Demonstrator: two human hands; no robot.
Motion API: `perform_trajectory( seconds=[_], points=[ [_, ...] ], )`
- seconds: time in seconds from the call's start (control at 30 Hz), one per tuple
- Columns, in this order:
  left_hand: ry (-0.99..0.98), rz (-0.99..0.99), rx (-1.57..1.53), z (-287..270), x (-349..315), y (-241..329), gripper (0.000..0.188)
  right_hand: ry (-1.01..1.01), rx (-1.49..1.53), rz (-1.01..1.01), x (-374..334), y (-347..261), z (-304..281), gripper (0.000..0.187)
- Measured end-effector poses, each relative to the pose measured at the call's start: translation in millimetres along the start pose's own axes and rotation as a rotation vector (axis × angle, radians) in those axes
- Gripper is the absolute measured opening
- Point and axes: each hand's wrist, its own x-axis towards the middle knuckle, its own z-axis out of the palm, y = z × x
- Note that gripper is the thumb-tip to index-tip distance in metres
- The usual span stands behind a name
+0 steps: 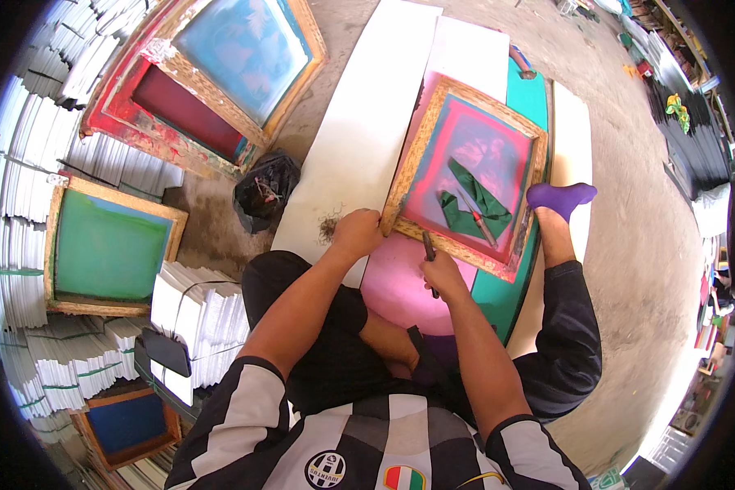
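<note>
A wooden screen-printing frame [472, 256] with pink and blue mesh lies tilted in front of me on flat boards. My left hand [358, 233] is closed at its near left corner, fingers curled against the wood. In my right hand [443, 275] is a slim black hand tool [428, 243], its tip close to the near edge of the frame; its exact kind is unclear. Dark green cloth pieces [475, 189] and a red-handled screwdriver [483, 225] lie on the mesh. Beside my left hand sits a small scatter of thin dark bits [329, 226].
My foot in a purple sock [559, 194] rests by the frame's right side. A hammer [523, 64] lies beyond it. A black plastic bag [265, 192], a green-mesh screen [106, 245], a blue-mesh screen [241, 57] and tied stacks of white sheets [200, 314] stand to the left.
</note>
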Motion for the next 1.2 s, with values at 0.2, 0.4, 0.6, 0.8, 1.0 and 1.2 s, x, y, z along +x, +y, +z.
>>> perform_trajectory(
  seconds=[0.2, 0.4, 0.6, 0.8, 1.0, 1.2],
  points=[
    [-0.009, -0.016, 0.011, 2, 1, -4, 0.023, 0.056, 0.022, -0.068, 3, -3, 2, 0.026],
    [-0.005, -0.013, 0.014, 0, 2, 0, 0.023, -0.032, -0.087, -0.024, 20, 3, -5, 0.017],
    [-0.004, 0.002, 0.035, 2, 4, -4, 0.022, 0.033, -0.071, 0.060, -1, -21, -6, 0.016],
    [0.016, -0.004, -0.002, -1, 3, 5, 0.021, 0.224, -0.170, -0.003, 18, 13, 16, 0.037],
    [0.026, -0.019, 0.008, 6, 3, 1, 0.022, 0.253, -0.222, 0.073, -9, -21, 17, 0.040],
    [-0.001, -0.028, 0.043, 3, 4, 6, 0.021, 0.303, -0.180, 0.097, -5, -12, 29, 0.036]
  ],
)
